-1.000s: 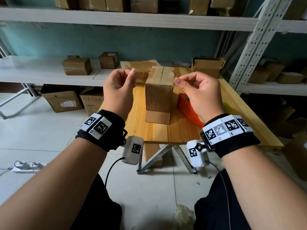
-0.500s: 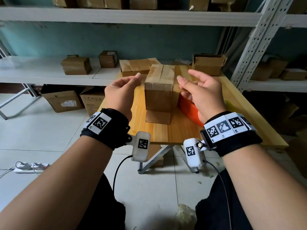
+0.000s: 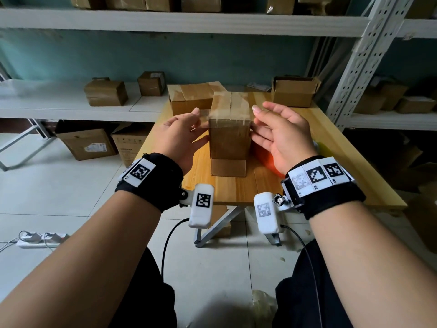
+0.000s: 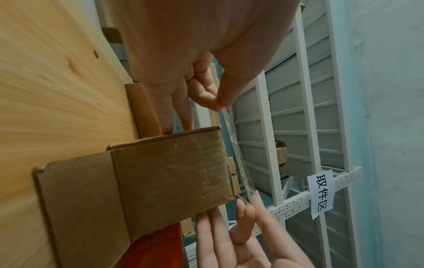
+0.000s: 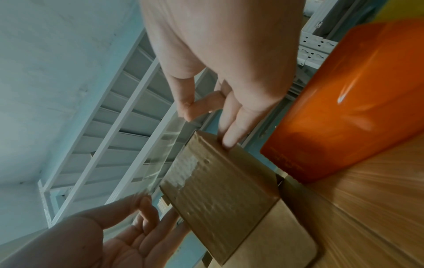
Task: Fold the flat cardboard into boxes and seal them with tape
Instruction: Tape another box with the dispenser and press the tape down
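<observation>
Storeroom with white slotted shelving and a teal wall; our pine table (image 3: 350, 147) carries the work. We stand a corrugated box (image 3: 229, 138) upright at the table's middle, one bottom flap splayed flat toward us.

We stretch a strip of clear tape (image 5: 165, 152) just above the box's top near edge. Left hand (image 3: 176, 138) pinches one end between thumb and forefinger, lower fingers touching the box's left side. Right hand (image 3: 281, 136) pinches the other end, remaining fingers straight against the right side.

Risks, as we judge them: the film is thin, glossy and limp, so slack could let it fold onto itself or wrinkle. Landing skewed would miss the seam. The box is tall, light and narrow-footed; uneven downward pressure could tip it toward the orange tape dispenser (image 5: 358, 101) just beside it.

Cardboard is matte, ribbed, scuffed; older tape shines on top.
</observation>
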The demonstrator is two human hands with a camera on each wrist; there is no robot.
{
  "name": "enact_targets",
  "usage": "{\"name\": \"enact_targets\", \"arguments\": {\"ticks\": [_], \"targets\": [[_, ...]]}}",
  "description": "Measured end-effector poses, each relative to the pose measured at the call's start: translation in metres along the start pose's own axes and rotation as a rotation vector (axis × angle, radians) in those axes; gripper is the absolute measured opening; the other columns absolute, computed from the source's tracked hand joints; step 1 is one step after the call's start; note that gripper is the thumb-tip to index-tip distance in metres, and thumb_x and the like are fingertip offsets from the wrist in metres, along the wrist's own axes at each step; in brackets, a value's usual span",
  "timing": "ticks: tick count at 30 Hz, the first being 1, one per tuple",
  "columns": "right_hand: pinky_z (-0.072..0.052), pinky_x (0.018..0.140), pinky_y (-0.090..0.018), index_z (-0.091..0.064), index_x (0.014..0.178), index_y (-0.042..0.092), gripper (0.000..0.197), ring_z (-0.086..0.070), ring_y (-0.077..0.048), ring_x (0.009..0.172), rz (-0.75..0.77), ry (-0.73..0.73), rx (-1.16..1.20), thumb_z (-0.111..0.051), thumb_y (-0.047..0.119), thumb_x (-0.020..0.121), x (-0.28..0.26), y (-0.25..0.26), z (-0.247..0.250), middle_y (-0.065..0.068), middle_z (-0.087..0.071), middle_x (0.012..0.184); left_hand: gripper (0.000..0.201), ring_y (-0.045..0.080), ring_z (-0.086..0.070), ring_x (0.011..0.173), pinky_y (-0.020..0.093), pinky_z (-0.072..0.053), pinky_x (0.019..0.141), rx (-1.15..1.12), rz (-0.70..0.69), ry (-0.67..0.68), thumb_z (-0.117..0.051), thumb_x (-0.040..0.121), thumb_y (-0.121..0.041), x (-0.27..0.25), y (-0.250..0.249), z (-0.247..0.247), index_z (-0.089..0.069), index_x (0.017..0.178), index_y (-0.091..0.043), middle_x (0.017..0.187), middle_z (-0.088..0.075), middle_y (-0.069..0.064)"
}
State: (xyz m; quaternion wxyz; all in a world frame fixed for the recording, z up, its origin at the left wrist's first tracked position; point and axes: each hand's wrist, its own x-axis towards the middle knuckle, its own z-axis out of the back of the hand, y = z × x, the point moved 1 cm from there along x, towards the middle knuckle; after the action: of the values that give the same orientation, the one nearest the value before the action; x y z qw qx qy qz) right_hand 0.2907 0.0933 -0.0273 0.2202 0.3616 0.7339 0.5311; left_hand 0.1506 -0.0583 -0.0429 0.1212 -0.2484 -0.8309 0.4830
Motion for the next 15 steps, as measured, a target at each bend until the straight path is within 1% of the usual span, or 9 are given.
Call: {"name": "enact_targets", "arguments": {"ticks": [2,3,4,7,11,15], "targets": [[-0.063,0.093,-0.046,-0.068,0.124,0.013,0.037,-0.078,-0.021,0.101,-0.007,-0.002,-0.020,-0.082,0.014,0.090,0.0004,0.0006,0.0014,-0.007,-0.079,0.100,0.011,0.033,-0.076,0.104,0.055,-0.058,0.099,-0.009,0.019,-0.001,-0.066,0.102,-0.012,-0.0013,0.0020,-0.0012,-0.059,0.111,-0.009,0.083,-0.068,0.006],[-0.063,0.092,-0.046,-0.069,0.124,0.014,0.036,-0.078,-0.021,0.100,-0.009,-0.008,-0.028,-0.082,0.015,0.090,0.0006,0.0005,0.0016,-0.006,-0.079,0.098,0.012,0.033,-0.075,0.107,0.055,-0.058,0.099,-0.010,0.023,-0.005,-0.066,0.102,-0.012,-0.0021,0.0026,-0.0018,-0.059,0.112,-0.008,0.085,-0.067,0.007],[-0.063,0.092,-0.046,-0.069,0.123,0.014,0.035,-0.079,-0.021,0.099,-0.013,-0.014,-0.035,-0.082,0.016,0.090,0.0009,-0.0002,0.0017,-0.005,-0.079,0.096,0.011,0.032,-0.076,0.107,0.055,-0.059,0.099,-0.010,0.023,-0.008,-0.066,0.102,-0.012,-0.0030,0.0031,-0.0024,-0.059,0.111,-0.009,0.086,-0.067,0.007],[-0.063,0.092,-0.046,-0.070,0.121,0.014,0.033,-0.078,-0.020,0.099,-0.021,-0.026,-0.057,-0.082,0.017,0.090,0.0012,-0.0034,0.0013,-0.005,-0.079,0.096,0.008,0.028,-0.076,0.099,0.054,-0.059,0.098,-0.003,0.022,-0.010,-0.066,0.102,-0.013,-0.0043,0.0046,-0.0024,-0.060,0.106,-0.010,0.079,-0.068,0.005],[-0.064,0.090,-0.045,-0.070,0.121,0.015,0.030,-0.078,-0.021,0.100,-0.016,-0.036,-0.067,-0.080,0.017,0.092,0.0015,-0.0063,0.0026,-0.003,-0.077,0.092,0.008,0.028,-0.074,0.100,0.054,-0.058,0.100,0.033,0.030,0.013,-0.067,0.102,-0.015,-0.0047,0.0058,-0.0012,-0.060,0.099,-0.012,0.081,-0.070,0.006],[-0.064,0.087,-0.045,-0.070,0.122,0.015,0.028,-0.078,-0.024,0.101,-0.008,-0.043,-0.063,-0.078,0.017,0.095,0.0020,-0.0067,0.0042,-0.004,-0.075,0.091,0.011,0.023,-0.076,0.093,0.053,-0.059,0.099,0.066,0.035,0.036,-0.068,0.101,-0.016,-0.0065,0.0036,-0.0019,-0.060,0.094,-0.014,0.073,-0.070,0.002]]}}
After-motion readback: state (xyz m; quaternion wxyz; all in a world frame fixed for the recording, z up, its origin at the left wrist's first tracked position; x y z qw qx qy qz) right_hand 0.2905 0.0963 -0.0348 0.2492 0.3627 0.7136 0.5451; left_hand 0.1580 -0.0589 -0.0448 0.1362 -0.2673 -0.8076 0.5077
